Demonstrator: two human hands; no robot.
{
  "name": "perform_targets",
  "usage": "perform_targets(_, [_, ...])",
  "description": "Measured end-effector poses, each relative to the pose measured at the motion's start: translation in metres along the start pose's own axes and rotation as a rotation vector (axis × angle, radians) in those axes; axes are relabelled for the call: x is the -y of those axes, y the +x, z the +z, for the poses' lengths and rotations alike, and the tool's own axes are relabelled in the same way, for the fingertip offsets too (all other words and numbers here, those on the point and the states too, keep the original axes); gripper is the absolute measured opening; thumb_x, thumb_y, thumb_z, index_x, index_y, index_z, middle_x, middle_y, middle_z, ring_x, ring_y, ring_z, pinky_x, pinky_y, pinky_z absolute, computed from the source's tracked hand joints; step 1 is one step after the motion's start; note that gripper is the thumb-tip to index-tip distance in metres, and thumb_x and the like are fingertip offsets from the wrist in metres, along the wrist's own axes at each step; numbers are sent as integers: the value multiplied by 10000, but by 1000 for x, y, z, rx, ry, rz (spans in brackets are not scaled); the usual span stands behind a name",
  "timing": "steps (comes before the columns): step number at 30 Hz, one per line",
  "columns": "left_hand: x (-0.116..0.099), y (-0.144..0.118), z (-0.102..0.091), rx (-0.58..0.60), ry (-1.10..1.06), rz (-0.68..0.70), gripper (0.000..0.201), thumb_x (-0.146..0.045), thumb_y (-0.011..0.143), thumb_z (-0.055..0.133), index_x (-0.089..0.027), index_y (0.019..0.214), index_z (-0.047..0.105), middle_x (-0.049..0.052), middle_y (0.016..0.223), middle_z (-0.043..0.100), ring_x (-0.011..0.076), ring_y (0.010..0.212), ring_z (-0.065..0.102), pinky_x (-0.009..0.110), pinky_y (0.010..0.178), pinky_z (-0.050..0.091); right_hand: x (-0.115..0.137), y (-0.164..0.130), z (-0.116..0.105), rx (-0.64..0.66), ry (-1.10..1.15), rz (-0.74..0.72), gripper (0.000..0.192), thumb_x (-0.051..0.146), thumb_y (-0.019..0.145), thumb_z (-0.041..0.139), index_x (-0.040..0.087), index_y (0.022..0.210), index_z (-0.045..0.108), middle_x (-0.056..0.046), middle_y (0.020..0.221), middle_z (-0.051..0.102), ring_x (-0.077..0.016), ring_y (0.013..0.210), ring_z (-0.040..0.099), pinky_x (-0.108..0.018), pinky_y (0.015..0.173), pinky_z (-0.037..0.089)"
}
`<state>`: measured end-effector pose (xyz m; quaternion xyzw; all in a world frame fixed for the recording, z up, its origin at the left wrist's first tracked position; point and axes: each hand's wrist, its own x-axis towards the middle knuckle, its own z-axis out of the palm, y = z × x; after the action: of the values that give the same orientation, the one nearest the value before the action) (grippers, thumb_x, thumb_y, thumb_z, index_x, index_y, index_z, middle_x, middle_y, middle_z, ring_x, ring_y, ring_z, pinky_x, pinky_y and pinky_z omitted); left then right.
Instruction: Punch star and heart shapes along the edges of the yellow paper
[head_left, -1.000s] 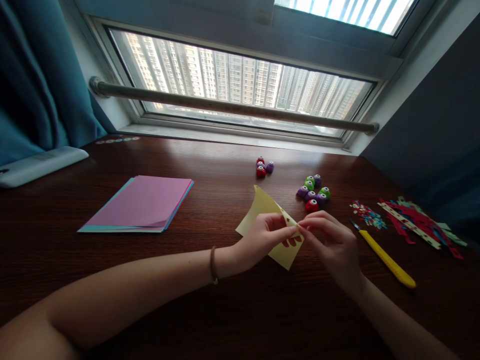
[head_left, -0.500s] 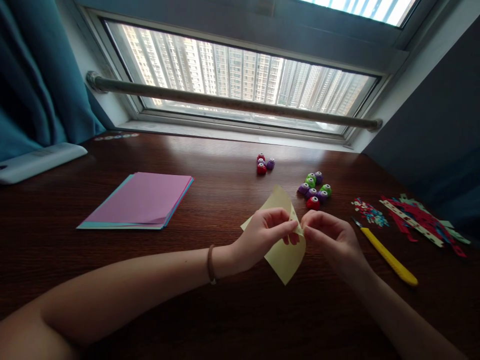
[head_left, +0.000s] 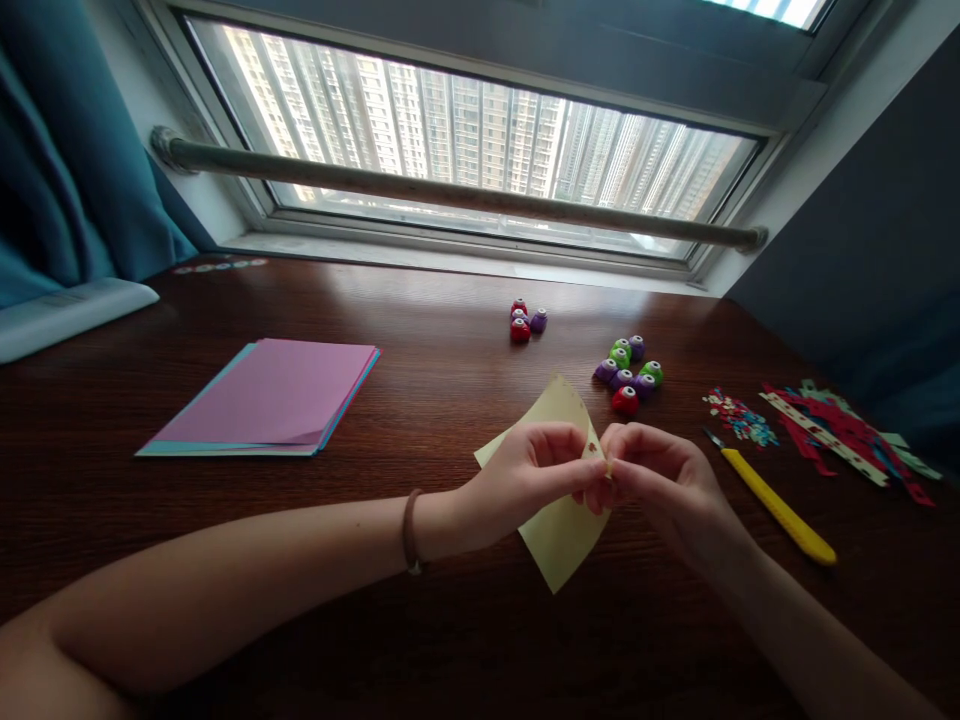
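A sheet of yellow paper (head_left: 568,545) hangs tilted over the dark table, its right edge curled with small cut-out holes along it. My left hand (head_left: 536,470) is closed on this edge, thumb on top and fingers partly behind the sheet. Fingertips of my right hand (head_left: 660,475) pinch the same edge just to the right, touching the left fingertips. Whether a tiny scrap sits between them is hidden. Beyond the hands stand several small red, green and purple craft punches (head_left: 625,401) with white round tops. A yellow-handled craft knife (head_left: 780,508) lies right of my right hand.
A stack of coloured paper (head_left: 277,390), pink on top, lies at left. On the right are a pile of tiny paper bits (head_left: 741,417) and red, white and green paper strips (head_left: 844,435). More punches (head_left: 520,328) stand farther back, before the window. A white object (head_left: 82,315) lies far left.
My left hand has shifted slightly right along the paper's edge, up against my right fingertips. The sheet's lower corner has swung a little down and left. The camera view has shifted slightly.
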<state>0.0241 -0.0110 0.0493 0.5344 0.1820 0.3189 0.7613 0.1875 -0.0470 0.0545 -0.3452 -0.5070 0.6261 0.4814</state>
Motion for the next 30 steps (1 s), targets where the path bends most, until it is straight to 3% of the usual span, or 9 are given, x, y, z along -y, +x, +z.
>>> perform_targets(14, [2,-1,3,34,-155,-12,120,-184,794,594,-97,712,603,29,666,635,87,628,583,207,637,448,0,-6,6,4,67,9,76,199,813,600,154,762,565,-17,681,575,-122,601,543,-238,564,393])
perform_targets(30, [0,-1,2,50,-163,-41,120,-198,797,574,-107,720,583,36,673,623,100,628,567,232,653,430,-2,-6,7,-85,131,92,136,246,781,620,144,725,550,-23,639,530,-132,579,504,-255,556,358])
